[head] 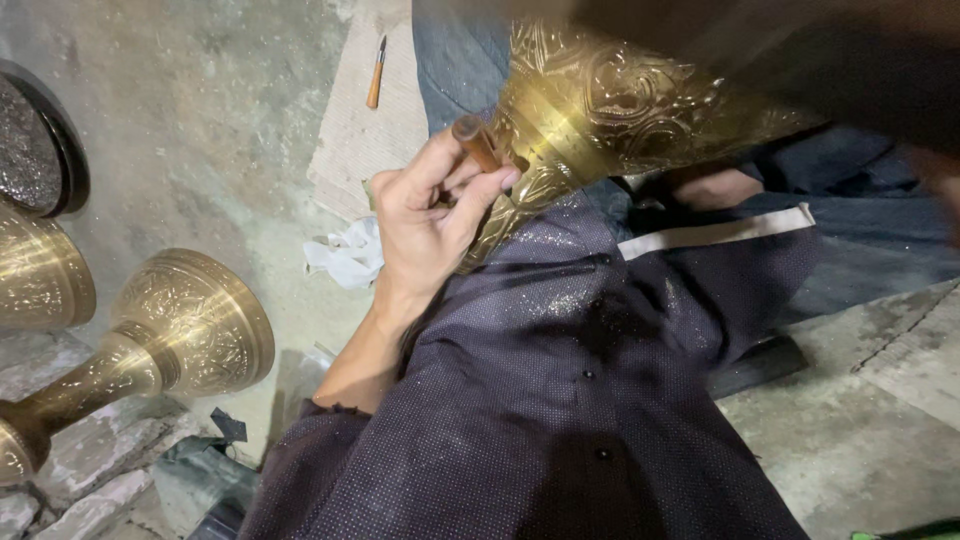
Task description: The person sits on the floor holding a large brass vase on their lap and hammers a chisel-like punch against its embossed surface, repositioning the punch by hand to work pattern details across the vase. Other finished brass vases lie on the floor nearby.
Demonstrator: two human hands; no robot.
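A wooden-handled chisel (pixel 478 143) is gripped in the closed left hand (pixel 425 220) against the engraved brass vase (pixel 610 100), whose long axis runs up-right across the lap; the right hand's state cannot be told.

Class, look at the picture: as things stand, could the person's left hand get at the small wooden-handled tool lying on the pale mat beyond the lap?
Probably not right away: the left hand grips a brown wooden-handled tool against the engraved brass vase, though nothing blocks the small wooden-handled tool on the pale mat.

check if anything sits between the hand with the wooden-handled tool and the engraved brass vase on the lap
Nothing visible does. The left hand grips the wooden-handled tool right against the brass vase, with no gap or object between. The right hand is only a dark blur, so unclear.
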